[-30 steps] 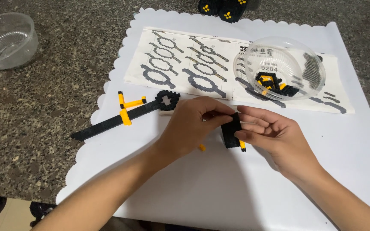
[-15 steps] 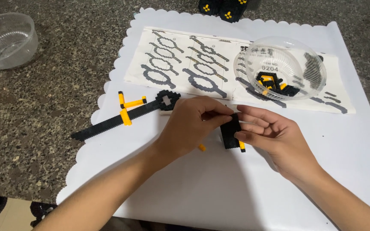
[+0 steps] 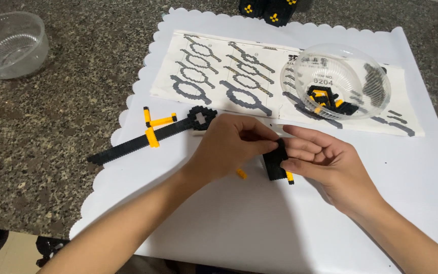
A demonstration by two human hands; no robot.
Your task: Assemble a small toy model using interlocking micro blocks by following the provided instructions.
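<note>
Fingers of your left hand (image 3: 229, 147) and right hand (image 3: 325, 162) pinch one small black brick piece (image 3: 275, 165) between them — held just above the white sheet (image 3: 259, 223), mid-bench. Beside it lies a long black-and-yellow strip (image 3: 153, 137) — toward the left edge.

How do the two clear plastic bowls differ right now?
The clear plastic bowl on the instruction sheet holds black and yellow bricks; the clear plastic bowl on the speckled counter looks empty. The first sits at the far right on the white scalloped mat, the second at the far left, off it. Both stand upright and untouched.
</note>
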